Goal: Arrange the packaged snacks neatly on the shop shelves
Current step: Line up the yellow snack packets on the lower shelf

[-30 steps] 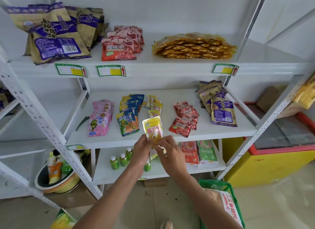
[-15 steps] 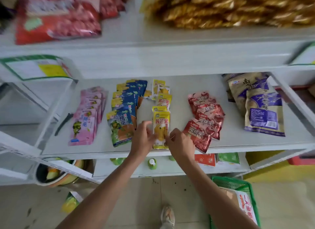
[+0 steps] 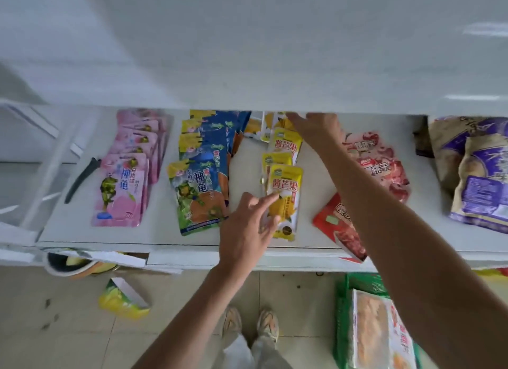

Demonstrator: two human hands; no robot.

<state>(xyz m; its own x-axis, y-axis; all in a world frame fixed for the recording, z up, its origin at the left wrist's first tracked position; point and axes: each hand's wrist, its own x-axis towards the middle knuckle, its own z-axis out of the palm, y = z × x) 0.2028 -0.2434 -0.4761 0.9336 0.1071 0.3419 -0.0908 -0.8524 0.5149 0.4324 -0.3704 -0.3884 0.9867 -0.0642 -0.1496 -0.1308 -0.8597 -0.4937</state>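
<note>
Two hands over the white metal shelf (image 3: 68, 231). I see the left hand (image 3: 247, 231) at the near edge, fingers extended and loose, index fingertip touching the front yellow mango-print foil packet (image 3: 286, 192); it presses rather than grasps. That packet lies flat at the near end of a row of matching yellow packets (image 3: 284, 146) running toward the far side of the shelf, each overlapping the next.

The right hand (image 3: 316, 128) reaches to the far end of that row, fingers resting on the rearmost yellow packets under the lip of the upper shelf. I cannot tell whether it grips one or only touches, since the fingertips are partly hidden.

Left of the yellow row: a fanned row of blue-and-green glossy pouches (image 3: 200, 192), then a row of pink pouches (image 3: 121, 192) farther left. Right of it, partly under the right forearm: red plastic packets (image 3: 382, 170), one at the near shelf edge. Far right: large tan-and-purple bags (image 3: 478, 181).

On the tiled floor below: a green plastic basket (image 3: 341, 327) holding a flat packaged item, near right; a yellow-green carton (image 3: 123, 302), near left.
</note>
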